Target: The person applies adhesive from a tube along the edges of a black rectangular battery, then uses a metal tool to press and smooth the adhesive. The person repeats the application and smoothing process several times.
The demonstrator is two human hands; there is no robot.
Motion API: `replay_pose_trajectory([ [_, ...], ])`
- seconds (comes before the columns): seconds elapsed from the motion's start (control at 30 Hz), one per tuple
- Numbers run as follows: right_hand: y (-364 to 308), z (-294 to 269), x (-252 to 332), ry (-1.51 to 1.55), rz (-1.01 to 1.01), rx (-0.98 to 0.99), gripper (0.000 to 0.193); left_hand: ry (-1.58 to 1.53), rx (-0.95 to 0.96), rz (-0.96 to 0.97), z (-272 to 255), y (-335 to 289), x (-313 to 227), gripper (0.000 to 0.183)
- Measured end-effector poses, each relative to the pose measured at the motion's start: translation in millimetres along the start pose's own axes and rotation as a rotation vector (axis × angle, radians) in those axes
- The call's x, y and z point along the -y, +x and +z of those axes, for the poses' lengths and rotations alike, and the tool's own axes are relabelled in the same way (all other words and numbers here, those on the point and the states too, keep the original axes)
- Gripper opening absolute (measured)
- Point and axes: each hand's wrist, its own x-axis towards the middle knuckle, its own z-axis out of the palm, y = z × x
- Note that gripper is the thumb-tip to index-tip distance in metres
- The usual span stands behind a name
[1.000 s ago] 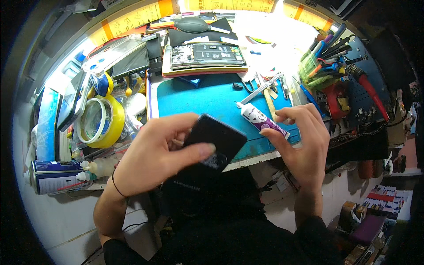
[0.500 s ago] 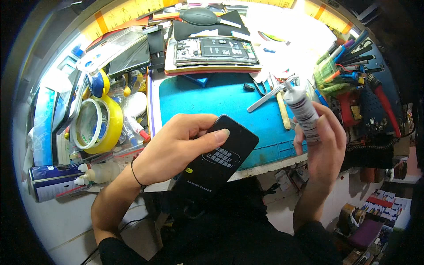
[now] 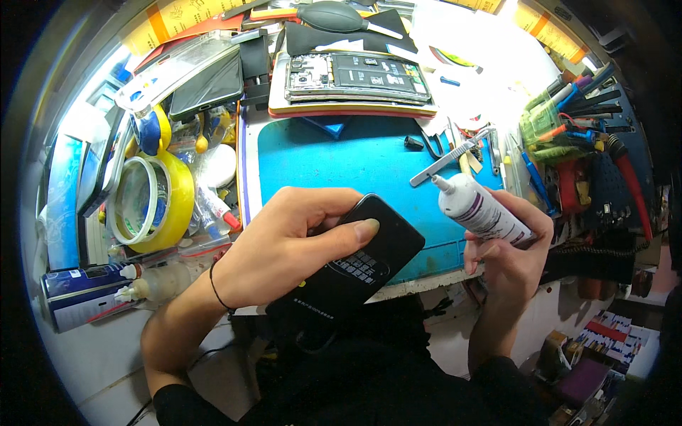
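My left hand (image 3: pixel 295 231) grips a black phone (image 3: pixel 387 245), thumb across its printed face and fingers behind it. The phone is tilted over the near edge of the blue work mat (image 3: pixel 334 163). In my right hand (image 3: pixel 515 245) is a white glue tube (image 3: pixel 483 209) with a narrow nozzle, its tip pointing up and to the left, apart from the phone. Just beyond the tube lie metal tweezers (image 3: pixel 444 163). Farther back, an opened phone (image 3: pixel 359 78) with its battery and board exposed rests on a stack of flat trays.
At left stand rolls of yellow tape (image 3: pixel 177 202), a blue can (image 3: pixel 82 291), and a clear bottle (image 3: pixel 163 282). A dark phone (image 3: pixel 206 92) and a black air blower (image 3: pixel 330 17) lie farther back. A green holder (image 3: pixel 543 128) with pens and tools and red-handled pliers (image 3: pixel 629 181) are at right.
The glue tube has tipped over toward the left, its nozzle now nearer the phone. My right hand has turned with it. The left hand still grips the phone.
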Motion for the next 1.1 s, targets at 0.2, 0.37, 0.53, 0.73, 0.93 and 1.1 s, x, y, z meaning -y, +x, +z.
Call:
replay_pose_trajectory([
  [0.2, 3, -11, -18, -0.053, -0.138, 0.079, 0.067, 0.079, -0.021, 0.025, 1, 0, 2, 0.029],
  [0.37, -7, 6, -11, -0.193, -0.189, 0.023, 0.054, 0.102, -0.03, -0.011, 3, 0, -1, 0.028],
  [0.53, -11, 1, -8, -0.448, -0.262, 0.068, 0.052, 0.067, -0.052, 0.009, 6, 0, -1, 0.027],
  [0.73, -9, 4, -6, -0.476, -0.24, 0.067, 0.049, 0.101, -0.045, 0.02, 4, 0, -1, 0.027],
  [0.93, -8, 6, -3, -0.502, -0.252, 0.092, 0.046, 0.116, -0.04, 0.0, 4, 0, -2, 0.028],
  [1.1, -8, 6, 0, -0.509, -0.237, 0.095, 0.045, 0.117, -0.041, 0.001, 3, 0, -1, 0.029],
])
